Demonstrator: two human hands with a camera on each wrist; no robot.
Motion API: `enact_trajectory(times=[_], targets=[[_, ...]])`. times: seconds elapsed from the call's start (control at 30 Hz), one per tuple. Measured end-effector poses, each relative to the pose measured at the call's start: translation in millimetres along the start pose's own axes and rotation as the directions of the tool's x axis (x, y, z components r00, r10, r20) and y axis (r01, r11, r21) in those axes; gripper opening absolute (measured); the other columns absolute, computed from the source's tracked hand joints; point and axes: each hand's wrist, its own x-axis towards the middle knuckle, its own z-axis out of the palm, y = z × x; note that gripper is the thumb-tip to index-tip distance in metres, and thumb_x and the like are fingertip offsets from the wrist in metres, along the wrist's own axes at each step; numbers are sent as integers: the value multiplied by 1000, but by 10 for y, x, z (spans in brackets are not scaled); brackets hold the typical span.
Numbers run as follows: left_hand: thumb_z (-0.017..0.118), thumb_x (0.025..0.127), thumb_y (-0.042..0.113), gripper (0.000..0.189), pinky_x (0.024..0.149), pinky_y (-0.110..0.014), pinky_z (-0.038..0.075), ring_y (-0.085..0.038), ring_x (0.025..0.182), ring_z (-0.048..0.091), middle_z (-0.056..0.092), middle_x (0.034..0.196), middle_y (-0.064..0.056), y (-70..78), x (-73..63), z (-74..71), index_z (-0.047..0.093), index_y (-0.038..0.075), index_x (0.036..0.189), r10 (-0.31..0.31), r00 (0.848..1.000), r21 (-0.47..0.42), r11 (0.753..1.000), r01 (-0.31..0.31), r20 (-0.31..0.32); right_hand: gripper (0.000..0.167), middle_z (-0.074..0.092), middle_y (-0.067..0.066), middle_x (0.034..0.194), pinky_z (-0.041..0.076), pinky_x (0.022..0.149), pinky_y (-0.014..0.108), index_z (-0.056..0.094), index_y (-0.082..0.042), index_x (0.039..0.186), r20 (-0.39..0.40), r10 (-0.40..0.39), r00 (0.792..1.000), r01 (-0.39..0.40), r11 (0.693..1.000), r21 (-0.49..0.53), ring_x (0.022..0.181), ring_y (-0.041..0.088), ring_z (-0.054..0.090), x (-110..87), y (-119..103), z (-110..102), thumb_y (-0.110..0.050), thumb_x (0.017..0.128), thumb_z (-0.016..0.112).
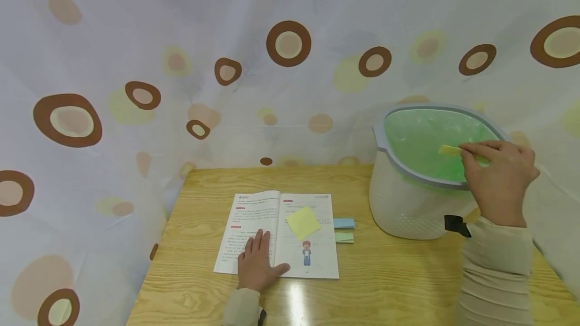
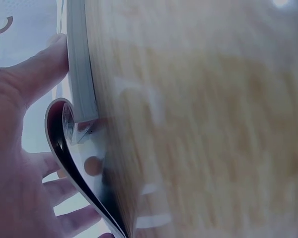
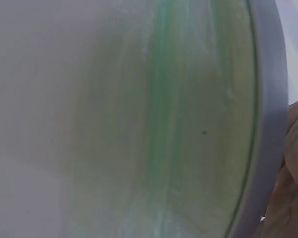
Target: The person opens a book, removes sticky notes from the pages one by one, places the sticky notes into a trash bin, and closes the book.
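Note:
An open book (image 1: 254,210) lies on the wooden table, with a yellow sticky note (image 1: 303,223) set askew on its right page. My left hand (image 1: 258,264) rests on the lower part of the book, fingers spread over the left page and thumb reaching across the fold. In the left wrist view the book's page edges (image 2: 82,64) show beside the thumb. Over the opening of a white bin (image 1: 408,210), my right hand (image 1: 503,175) pinches a small yellow slip of paper (image 1: 449,150). The right wrist view shows the bin's grey rim (image 3: 270,99) near that hand; the slip is hidden there.
Blue sticky tabs (image 1: 344,223) and green sticky tabs (image 1: 344,238) stick out from the book's right edge. A green liner (image 1: 430,130) lines the bin, which stands at the table's right. Behind the table (image 1: 385,286) hangs a spotted curtain (image 1: 254,24).

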Motion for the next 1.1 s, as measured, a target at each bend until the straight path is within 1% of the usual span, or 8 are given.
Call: enact_trajectory(times=[0.13, 0.3, 0.43, 0.53, 0.67, 0.83, 0.93, 1.1], targets=[[81, 70, 56, 104, 111, -67, 33, -44, 146, 32, 33, 162, -13, 3, 18, -8, 37, 11, 152, 9, 999, 5, 1000, -8, -33, 28, 61, 29, 123, 18, 93, 66, 74, 3, 110, 29, 10, 1000, -10, 1000, -1, 127, 51, 36, 24, -8, 27, -17, 98, 58], [82, 69, 57, 103, 109, -68, 35, -44, 144, 35, 34, 161, -14, 11, 39, -1, 38, 11, 151, 22, 998, 1, 1000, -22, -58, 26, 63, 29, 119, 17, 92, 64, 75, 4, 106, -25, -27, 999, 27, 999, 21, 124, 51, 38, 32, 0, 87, -14, 97, 60], [80, 71, 58, 103, 110, -67, 35, -44, 146, 33, 33, 161, -14, 9, 44, 1, 37, 11, 152, 18, 998, 11, 1000, -17, -54, 25, 64, 30, 118, 17, 92, 63, 75, 5, 105, -42, -40, 998, 41, 999, 31, 123, 50, 39, 40, -3, 117, -14, 97, 60], [79, 72, 59, 104, 111, -67, 33, -44, 147, 31, 30, 163, -14, 0, 45, -7, 35, 11, 153, 10, 999, 9, 1000, -9, -39, 25, 64, 30, 119, 17, 93, 64, 75, 5, 104, -33, -31, 999, 32, 999, 15, 124, 50, 39, 39, 0, 130, -14, 97, 60], [78, 73, 58, 105, 112, -69, 30, -45, 148, 28, 27, 164, -15, -1, 45, -11, 33, 10, 154, 12, 1000, -16, 1000, -12, -17, 25, 63, 29, 121, 17, 96, 68, 74, 6, 104, -25, -18, 1000, 18, 1000, -8, 127, 50, 38, 23, 7, 127, -14, 97, 60], [78, 73, 58, 105, 113, -70, 28, -45, 149, 25, 26, 164, -15, 11, 39, -2, 31, 10, 155, 16, 1000, -40, 999, -16, 8, 25, 62, 30, 123, 15, 98, 70, 73, 6, 105, 1, -4, 1000, 4, 1000, -21, 129, 51, 36, 11, 11, 90, -13, 98, 59], [78, 74, 58, 105, 113, -69, 27, -45, 149, 25, 25, 164, -15, 18, 27, 1, 31, 10, 155, 10, 1000, -45, 999, -9, 20, 25, 61, 31, 124, 13, 100, 70, 73, 8, 105, 8, -9, 1000, 9, 1000, -19, 130, 52, 36, 12, 10, 77, -12, 98, 59], [78, 74, 57, 104, 114, -68, 27, -45, 149, 25, 26, 164, -15, 12, 5, 1, 32, 10, 155, -9, 1000, -42, 999, 9, 20, 24, 60, 32, 123, 12, 103, 72, 72, 9, 105, 0, -30, 1000, 30, 999, -19, 130, 52, 36, 38, -7, 103, -11, 97, 60]])
